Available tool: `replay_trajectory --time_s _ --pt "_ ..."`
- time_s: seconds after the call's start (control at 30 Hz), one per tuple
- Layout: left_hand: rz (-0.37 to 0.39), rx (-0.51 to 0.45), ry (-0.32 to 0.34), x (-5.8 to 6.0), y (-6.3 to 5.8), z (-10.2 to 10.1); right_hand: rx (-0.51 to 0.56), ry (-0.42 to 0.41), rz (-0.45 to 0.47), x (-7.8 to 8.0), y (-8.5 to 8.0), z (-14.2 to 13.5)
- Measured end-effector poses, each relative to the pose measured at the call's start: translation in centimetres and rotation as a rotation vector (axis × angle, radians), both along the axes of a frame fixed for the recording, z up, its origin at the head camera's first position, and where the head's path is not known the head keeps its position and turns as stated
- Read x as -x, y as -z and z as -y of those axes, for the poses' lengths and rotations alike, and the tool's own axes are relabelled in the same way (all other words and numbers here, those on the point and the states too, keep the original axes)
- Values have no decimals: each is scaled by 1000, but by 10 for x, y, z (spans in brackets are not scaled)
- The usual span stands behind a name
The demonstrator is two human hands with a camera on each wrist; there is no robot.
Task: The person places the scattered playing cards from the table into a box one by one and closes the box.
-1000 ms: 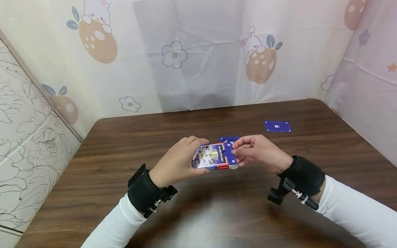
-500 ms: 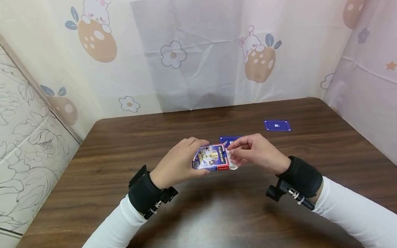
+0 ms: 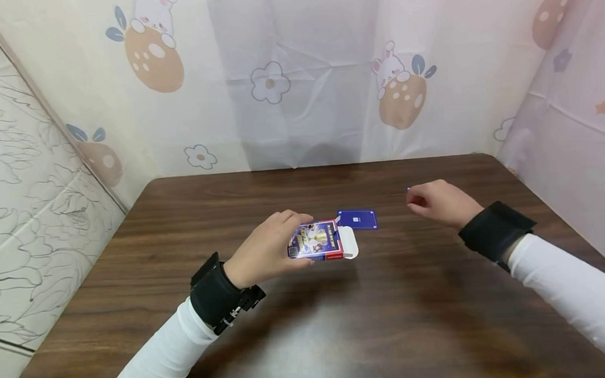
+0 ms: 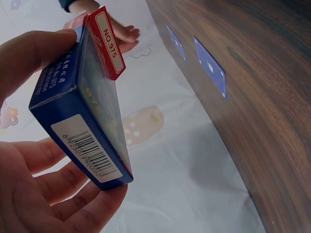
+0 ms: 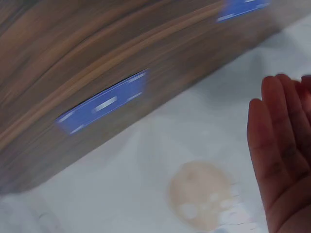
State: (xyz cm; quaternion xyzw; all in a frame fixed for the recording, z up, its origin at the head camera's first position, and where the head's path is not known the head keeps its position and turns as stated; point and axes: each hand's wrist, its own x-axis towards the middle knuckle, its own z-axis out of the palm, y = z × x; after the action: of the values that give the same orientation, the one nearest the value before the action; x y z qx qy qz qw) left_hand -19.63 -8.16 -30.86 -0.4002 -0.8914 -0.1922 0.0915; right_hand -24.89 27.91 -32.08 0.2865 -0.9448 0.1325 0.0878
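Note:
My left hand (image 3: 269,245) grips a small blue and red card box (image 3: 315,241) by its long edges, above the table. A trophy picture covers its top face, and a white flap (image 3: 350,242) sticks out at its right end. The left wrist view shows a barcode (image 4: 87,150) on the end of the box and a red "NO.975" tab (image 4: 109,43). Off to the right, my right hand (image 3: 444,203) hovers above the table; its fingers (image 5: 279,141) look extended and empty in the right wrist view.
Just behind the box, one blue card (image 3: 357,220) lies flat on the brown wooden table (image 3: 299,326). A second blue card (image 4: 176,42) lies farther right, mostly hidden behind my right hand in the head view. A patterned cloth (image 3: 319,119) hangs behind the table.
My right hand has left the box's end and moved right and away, towards the farther card. A blue card end showing at the box's mouth has gone from sight, leaving the white flap uncovered.

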Motion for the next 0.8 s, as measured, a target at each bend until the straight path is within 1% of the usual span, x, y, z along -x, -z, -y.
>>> replay_trajectory --time_s 0.13,0.23,0.33,0.47,0.67,0.8 --pt "7 0 -8 -1 1 1 -70 12 89 21 9 -28" --pt "9 0 -13 0 2 2 -80 27 147 35 15 -43" --pt "12 -3 -3 0 2 1 -84 63 204 46 21 -56" --pt "13 -1 4 0 5 1 -115 111 248 58 29 -70" --pt "8 9 -7 -1 8 4 -166 132 290 70 36 -81" --pt "10 7 -1 -1 10 4 -170 157 318 77 40 -87"
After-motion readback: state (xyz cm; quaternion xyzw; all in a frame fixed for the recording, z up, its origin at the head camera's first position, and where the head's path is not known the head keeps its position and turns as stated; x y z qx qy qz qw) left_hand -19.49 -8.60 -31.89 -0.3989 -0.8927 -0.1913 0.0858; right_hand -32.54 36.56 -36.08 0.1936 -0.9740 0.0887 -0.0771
